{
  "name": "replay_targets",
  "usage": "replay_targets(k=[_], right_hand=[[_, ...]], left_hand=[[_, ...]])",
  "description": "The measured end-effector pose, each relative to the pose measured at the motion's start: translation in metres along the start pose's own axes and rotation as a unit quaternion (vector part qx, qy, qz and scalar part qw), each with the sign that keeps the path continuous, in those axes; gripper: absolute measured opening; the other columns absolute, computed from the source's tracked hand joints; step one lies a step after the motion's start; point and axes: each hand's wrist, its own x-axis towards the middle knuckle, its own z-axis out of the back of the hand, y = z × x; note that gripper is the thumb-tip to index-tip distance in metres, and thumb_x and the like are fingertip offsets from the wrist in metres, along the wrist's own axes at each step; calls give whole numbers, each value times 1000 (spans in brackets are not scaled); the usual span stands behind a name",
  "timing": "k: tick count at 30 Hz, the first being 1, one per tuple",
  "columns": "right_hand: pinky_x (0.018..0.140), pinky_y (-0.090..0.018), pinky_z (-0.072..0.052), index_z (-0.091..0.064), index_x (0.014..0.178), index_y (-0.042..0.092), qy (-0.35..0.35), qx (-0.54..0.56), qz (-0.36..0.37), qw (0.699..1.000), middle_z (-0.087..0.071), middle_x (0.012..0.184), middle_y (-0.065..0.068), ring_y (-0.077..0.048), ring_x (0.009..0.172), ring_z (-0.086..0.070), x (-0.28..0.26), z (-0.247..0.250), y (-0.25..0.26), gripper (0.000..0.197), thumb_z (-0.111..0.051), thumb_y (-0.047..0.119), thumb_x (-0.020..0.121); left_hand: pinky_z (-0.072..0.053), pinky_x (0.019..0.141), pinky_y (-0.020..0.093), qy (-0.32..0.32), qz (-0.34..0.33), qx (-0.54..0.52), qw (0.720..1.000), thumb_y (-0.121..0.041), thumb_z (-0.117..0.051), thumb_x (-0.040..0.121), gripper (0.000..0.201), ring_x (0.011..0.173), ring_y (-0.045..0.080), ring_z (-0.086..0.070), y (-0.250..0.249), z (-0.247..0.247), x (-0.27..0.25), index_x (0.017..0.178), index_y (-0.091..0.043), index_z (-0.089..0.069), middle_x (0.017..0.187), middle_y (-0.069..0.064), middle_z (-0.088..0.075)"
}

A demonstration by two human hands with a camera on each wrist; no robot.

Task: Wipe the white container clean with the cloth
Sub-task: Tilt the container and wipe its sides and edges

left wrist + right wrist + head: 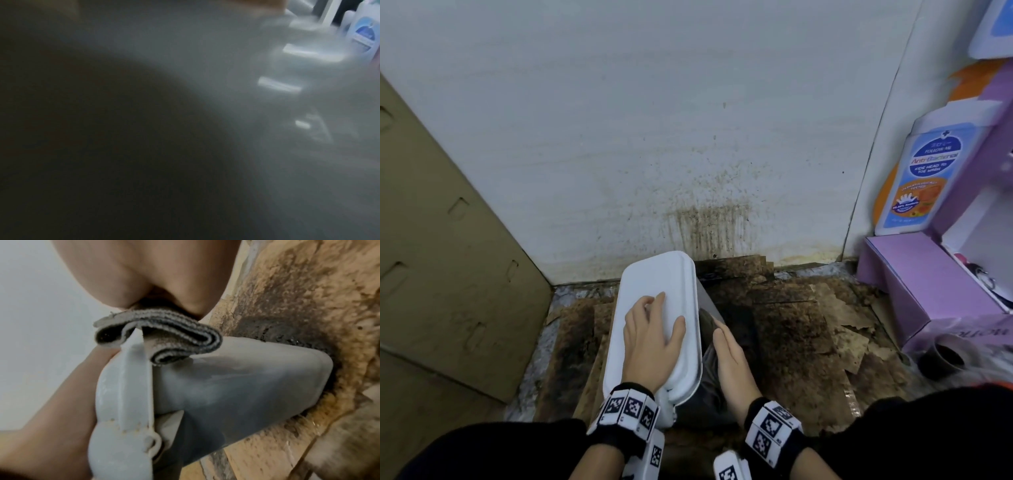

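Head view: container (654,329), white, lid on, standing on stained cardboard (791,329) near the wall; left hand (650,339) flat on its lid, fingers spread; right hand (732,359) pressing a folded grey cloth (164,337) against its right side, fingers straight.

Head looks down from above; wrist views close — left blurred; head, right share white container (654,329) (236,386).
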Motion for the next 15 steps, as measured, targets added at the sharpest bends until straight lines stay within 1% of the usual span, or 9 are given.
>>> replay_targets(k=[2,4,7,8,9,11,12,14,15], right_hand=[[116,-38,-36,-52,138,41,6,32,-25,999,-59,136,18,-4,129,-52,5,-2,-8,39,-38,50,103],[116,-37,-35,-50,142,35,0,70,-51,996,-58,140,13,-6,130,-52,7,-5,-18,42,-39,47,104],[115,-43,-39,-49,144,31,-36,149,-120,981,-55,144,4,-15,130,-53,9,-12,-31,53,-47,54,97],[111,-44,-43,-51,142,29,-49,182,-141,972,-57,142,1,-19,128,-56,10,-12,-36,52,-48,54,96],[105,-44,-48,-55,138,27,-65,214,-158,962,-61,137,-2,-23,124,-59,10,-12,-38,47,-47,50,99],[92,-40,-54,-62,130,22,-86,270,-170,944,-69,125,-6,-27,115,-64,11,-12,-43,40,-42,44,104],[91,-39,-54,-63,129,21,-91,288,-175,937,-70,123,-7,-28,114,-65,11,-12,-44,41,-41,45,103],[99,-43,-51,-61,133,20,-101,298,-178,932,-68,128,-7,-27,117,-63,10,-13,-51,47,-43,49,101],[102,-45,-50,-59,136,22,-107,289,-174,935,-66,131,-6,-26,118,-63,11,-16,-54,49,-44,51,100]], left_hand=[[-17,117,36,7,15,-5,1000,-41,-47,102,56,139,22,-19,4,4,3,152,-25,-28,145,-1,-25],[-16,117,36,5,28,-19,999,-37,-47,102,55,139,22,-18,7,8,4,152,-25,-28,144,-2,-24],[-17,118,37,-10,27,-29,999,-34,-45,103,52,138,21,-20,14,13,0,152,-25,-31,144,-3,-26],[-17,118,37,-14,26,-32,999,-33,-45,103,51,139,20,-20,17,14,-2,152,-24,-31,146,-3,-26],[-16,119,37,-16,23,-35,999,-32,-45,103,51,140,19,-20,20,15,-2,152,-24,-32,148,-3,-26],[-15,120,35,-14,13,-39,999,-31,-45,104,51,143,15,-18,26,16,-1,153,-24,-33,154,-4,-26],[-15,121,36,-10,9,-44,999,-31,-45,104,52,145,14,-16,28,16,0,154,-24,-32,157,-5,-25],[-16,124,39,2,6,-60,998,-32,-43,105,53,149,11,-14,34,16,1,156,-26,-30,161,-8,-23],[-16,124,40,8,7,-68,998,-33,-42,106,53,150,10,-13,38,17,2,157,-26,-29,162,-9,-22]])
